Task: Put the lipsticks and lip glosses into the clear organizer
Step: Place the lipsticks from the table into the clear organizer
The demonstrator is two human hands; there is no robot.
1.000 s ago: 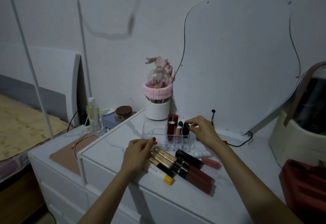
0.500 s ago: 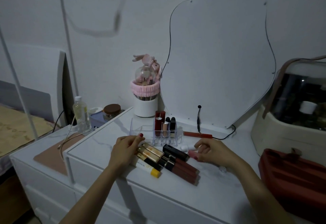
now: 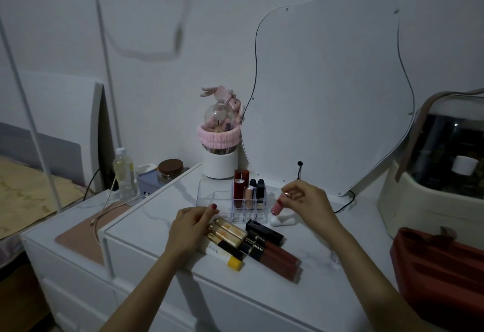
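Note:
The clear organizer [image 3: 213, 198] stands on the white dresser top, with several lipsticks upright in its right-hand slots, a tall dark red one [image 3: 239, 187] among them. My right hand [image 3: 306, 200] pinches a small pink lip gloss [image 3: 277, 204] by its cap, hanging just right of the organizer. My left hand [image 3: 190, 223] rests curled on the left end of a row of lip glosses [image 3: 262, 246] lying in front of the organizer. A yellow-capped white tube [image 3: 224, 254] lies nearest me.
A white tube [image 3: 282, 220] lies under the pink gloss. A wavy mirror [image 3: 327, 96] and white brush pot [image 3: 220, 159] stand behind the organizer. A cream case [image 3: 408, 200] and a red bag [image 3: 440, 266] sit at the right. A bottle [image 3: 125, 174] stands left.
My right hand left the organizer, dropped to the dresser top right of it, then lifted the pink lip gloss off the surface. My left hand stayed on the row of glosses.

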